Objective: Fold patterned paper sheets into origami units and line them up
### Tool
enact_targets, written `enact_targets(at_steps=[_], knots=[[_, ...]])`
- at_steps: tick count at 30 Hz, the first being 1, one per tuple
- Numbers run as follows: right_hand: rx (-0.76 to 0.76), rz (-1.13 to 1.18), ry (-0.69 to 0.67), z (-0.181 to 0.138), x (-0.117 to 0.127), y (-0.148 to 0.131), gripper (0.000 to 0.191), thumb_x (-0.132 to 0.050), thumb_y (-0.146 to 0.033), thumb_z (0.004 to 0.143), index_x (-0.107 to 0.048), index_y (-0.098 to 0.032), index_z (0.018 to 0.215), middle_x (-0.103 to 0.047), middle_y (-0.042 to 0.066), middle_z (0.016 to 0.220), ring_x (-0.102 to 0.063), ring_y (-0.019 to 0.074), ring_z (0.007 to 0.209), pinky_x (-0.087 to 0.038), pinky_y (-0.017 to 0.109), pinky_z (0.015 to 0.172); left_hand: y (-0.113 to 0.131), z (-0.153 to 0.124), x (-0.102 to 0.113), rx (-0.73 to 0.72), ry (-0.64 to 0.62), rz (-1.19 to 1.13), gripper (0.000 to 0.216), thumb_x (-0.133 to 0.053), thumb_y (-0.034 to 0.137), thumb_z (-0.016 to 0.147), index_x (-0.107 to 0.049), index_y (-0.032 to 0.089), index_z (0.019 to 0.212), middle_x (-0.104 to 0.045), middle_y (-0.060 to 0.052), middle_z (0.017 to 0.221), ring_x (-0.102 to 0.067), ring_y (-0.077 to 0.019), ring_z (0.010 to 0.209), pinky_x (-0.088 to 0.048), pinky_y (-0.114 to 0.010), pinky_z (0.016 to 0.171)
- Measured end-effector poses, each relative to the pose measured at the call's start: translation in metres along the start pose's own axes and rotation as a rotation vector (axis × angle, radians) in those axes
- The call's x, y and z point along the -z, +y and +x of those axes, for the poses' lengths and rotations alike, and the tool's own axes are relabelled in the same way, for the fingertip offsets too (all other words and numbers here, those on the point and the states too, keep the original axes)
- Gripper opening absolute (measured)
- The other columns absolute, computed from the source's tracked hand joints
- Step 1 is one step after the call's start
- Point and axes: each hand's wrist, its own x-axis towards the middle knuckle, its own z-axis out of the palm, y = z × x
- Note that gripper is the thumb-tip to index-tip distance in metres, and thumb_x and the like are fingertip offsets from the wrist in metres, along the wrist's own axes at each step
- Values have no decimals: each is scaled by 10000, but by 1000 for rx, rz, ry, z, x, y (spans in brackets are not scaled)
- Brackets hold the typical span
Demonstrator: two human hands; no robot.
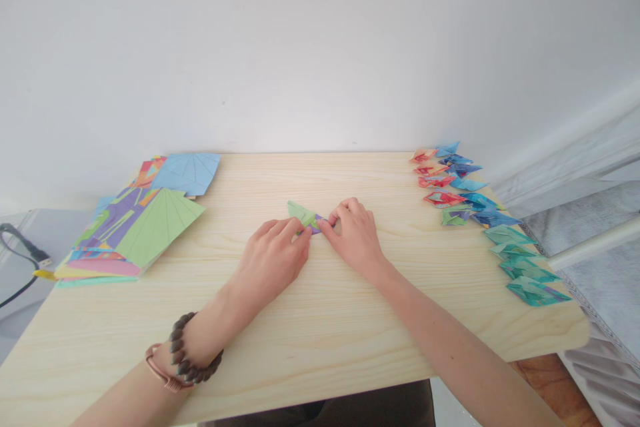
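Observation:
A small folded piece of origami paper (301,212), light green with purple patches, lies at the middle of the wooden table. My left hand (278,251) is closed on its near left side, fingertips pressed at the paper's lower edge. From the right, my right hand (354,235) pinches the purple end between thumb and bent fingers. Part of the paper is hidden under the fingertips of both hands. A beaded bracelet (179,347) and a copper-coloured bangle (161,368) circle my left wrist.
Patterned and plain paper sheets (165,227) lie piled at the table's left. Several folded paper pieces in red (444,199), blue (480,201) and green (530,270) line the right edge. A black cable (30,250) sits beyond the left edge. A white wall (320,53) stands behind.

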Motion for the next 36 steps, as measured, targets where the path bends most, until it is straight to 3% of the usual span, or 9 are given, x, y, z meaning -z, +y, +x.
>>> enact_targets(at_steps=[15,36], knots=[[10,-27,-9,0,2,-1,248,-473,-394,863,-564,-194,748,-515,51,884,-500,202,872,-348,341,767,-2,-2,2,-34,-2,-29,279,-446,185,871,-569,209,1119,-599,-63,927,-604,-196,812,-504,-338,704],[-3,-57,12,0,-1,-2,320,-455,-467,862,-573,-195,742,-519,55,884,-504,203,861,-347,343,769,0,-1,2,-55,-21,1,255,-405,209,899,-584,189,1081,-601,-58,880,-582,-186,756,-468,-329,696]])
